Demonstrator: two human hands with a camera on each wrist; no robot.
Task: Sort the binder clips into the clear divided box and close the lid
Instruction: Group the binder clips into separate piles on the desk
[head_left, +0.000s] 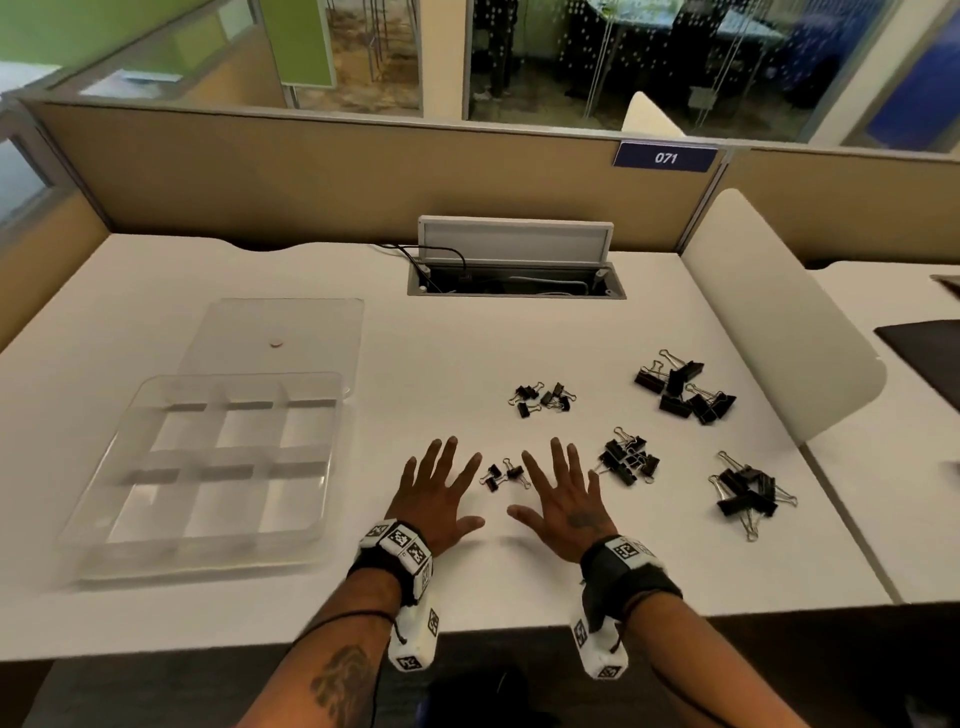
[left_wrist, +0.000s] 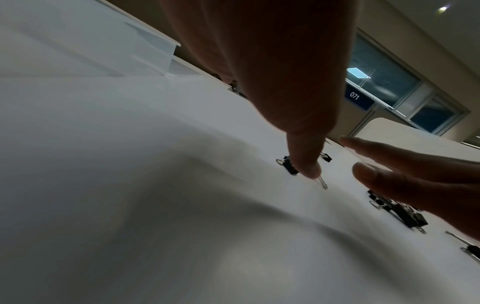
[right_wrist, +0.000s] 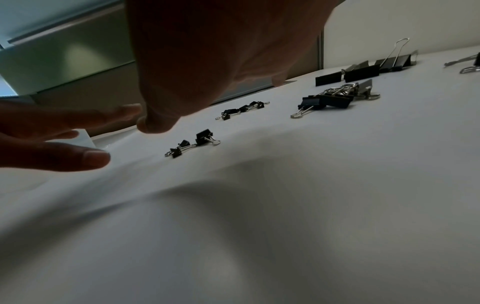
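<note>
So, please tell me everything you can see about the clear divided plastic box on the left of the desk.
The clear divided plastic box is a shallow rectangular tray of transparent plastic with rounded corners. Inner walls split it into six compartments, two rows of three, and all look empty. It lies flat and open on the white desk, to the left of the left hand, which does not touch it. Its separate clear flat lid lies just behind it; whether they touch cannot be told.
</note>
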